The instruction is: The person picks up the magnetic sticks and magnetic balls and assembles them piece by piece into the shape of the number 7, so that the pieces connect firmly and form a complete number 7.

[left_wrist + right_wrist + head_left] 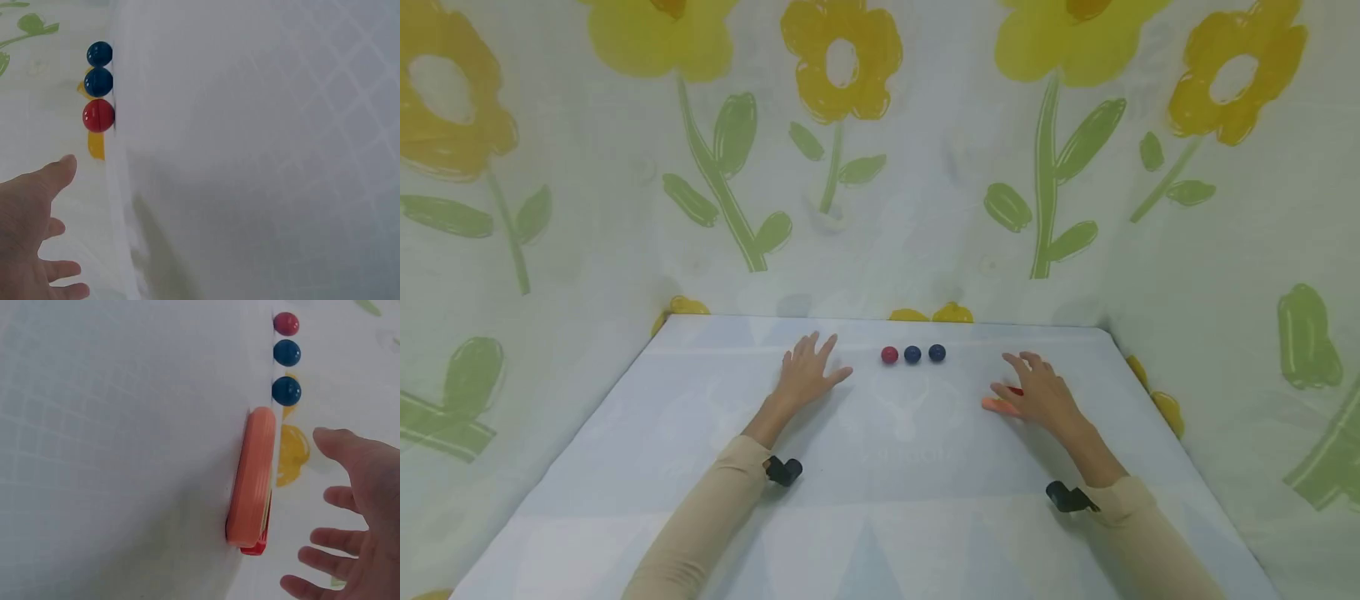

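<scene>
The left hand [803,375] and right hand [1039,395] spread, grasping nothing; the right wrist view shows the orange bar [253,478], partly hidden by the right hand in the head view, uncovered.

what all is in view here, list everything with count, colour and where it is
red ball: 1, red, left end of the row near the table's far edge
blue balls: 2, dark blue, in that row, right of the red one
orange bar: 1, orange, on the table by the right hand
red piece: 1, red, against the bar, mostly hidden
table: 1, white with pale blue, under everything
cloth: white with yellow flowers and green stems, behind and beside the table
wrist cameras: 2, black, one per wrist
sleeves: 2, beige, one per arm
left hand: 1, bare, left of the balls
right hand: 1, bare, over the bar's end
</scene>
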Available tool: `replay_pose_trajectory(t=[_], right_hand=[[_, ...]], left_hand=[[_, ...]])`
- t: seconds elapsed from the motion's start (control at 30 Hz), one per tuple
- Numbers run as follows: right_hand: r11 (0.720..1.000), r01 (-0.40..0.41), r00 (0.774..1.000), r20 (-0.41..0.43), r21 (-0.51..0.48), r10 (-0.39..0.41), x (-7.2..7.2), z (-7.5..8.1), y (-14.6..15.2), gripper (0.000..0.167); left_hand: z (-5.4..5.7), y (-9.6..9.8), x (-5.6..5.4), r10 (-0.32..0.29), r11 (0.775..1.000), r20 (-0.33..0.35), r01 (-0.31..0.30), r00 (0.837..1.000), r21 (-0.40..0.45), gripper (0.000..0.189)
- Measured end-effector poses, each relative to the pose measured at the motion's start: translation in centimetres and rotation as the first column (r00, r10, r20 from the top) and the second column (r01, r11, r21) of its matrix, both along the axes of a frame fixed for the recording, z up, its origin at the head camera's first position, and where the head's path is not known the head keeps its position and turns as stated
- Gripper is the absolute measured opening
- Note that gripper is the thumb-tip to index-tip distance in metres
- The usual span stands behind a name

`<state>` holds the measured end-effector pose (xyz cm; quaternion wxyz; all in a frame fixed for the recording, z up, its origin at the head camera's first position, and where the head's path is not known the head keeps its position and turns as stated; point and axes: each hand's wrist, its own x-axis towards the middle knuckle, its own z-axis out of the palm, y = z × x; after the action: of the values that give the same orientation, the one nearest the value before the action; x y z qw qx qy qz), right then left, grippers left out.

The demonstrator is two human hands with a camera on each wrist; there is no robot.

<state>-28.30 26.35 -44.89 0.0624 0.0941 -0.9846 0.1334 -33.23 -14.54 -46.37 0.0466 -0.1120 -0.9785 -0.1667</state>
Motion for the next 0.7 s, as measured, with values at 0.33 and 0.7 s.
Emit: replay_pose_trajectory(t=[0.33, 0.7], right_hand=[[0.998, -0.01, 0.999, -0.046, -0.054, 0.007, 1.1, -0.2, -0.4, 0.053], [0.997, -0.056, 0.993, -0.109, -0.053, 0.05, 1.9, -0.9, -0.5, 0.047]], left_hand=[[0.3, 1.1, -0.2, -0.023, 0.997, -0.022, 0.025, 0.999, 0.072, 0.067], [-0.4, 2.1, -1.1, -0.045, 0.988, -0.034, 0.049, 0.998, 0.147, 0.058]])
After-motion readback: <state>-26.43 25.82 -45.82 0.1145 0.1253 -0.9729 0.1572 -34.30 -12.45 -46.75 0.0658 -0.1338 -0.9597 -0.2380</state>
